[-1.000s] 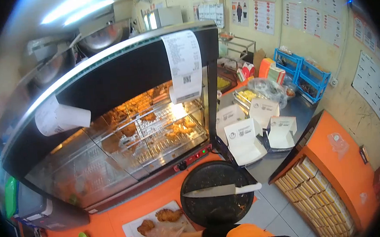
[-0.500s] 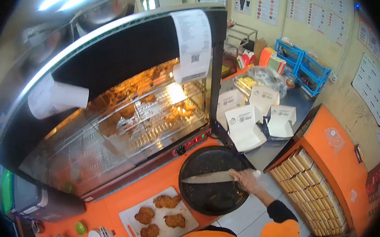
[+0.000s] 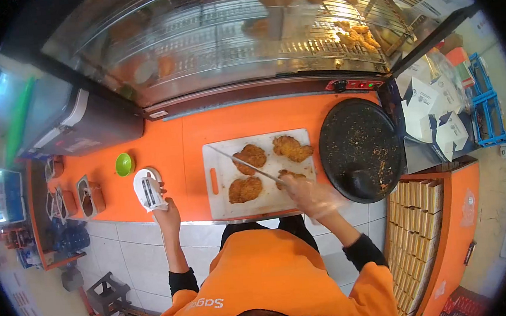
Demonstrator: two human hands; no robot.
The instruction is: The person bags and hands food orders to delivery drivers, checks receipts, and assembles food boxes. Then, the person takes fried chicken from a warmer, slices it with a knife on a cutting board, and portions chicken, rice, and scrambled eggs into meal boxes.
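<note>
My right hand [image 3: 307,195], in a clear plastic glove, is closed round the handle of a long knife [image 3: 248,167]. Its blade slants up and left above a white cutting board [image 3: 262,209]. Several browned fried chicken pieces [image 3: 245,189] lie on the board, one partly hidden by this hand. Left of the board, my left hand [image 3: 165,208] has its fingers round the near end of a white slotted tool [image 3: 150,191], whose exact kind is unclear. A rounded white part lies under or behind the slots.
A round black tray [image 3: 358,112] with crumbs stands right of the board. Behind the counter's orange top [image 3: 250,114] is a glass warming cabinet [image 3: 211,61]. A green bowl [image 3: 125,164] and metal containers [image 3: 89,196] stand left; open white boxes [image 3: 422,102] are at right.
The knife and my right hand have moved left from over the black tray to over the cutting board. My left hand stays at the white tool. The view has tilted down and turned.
</note>
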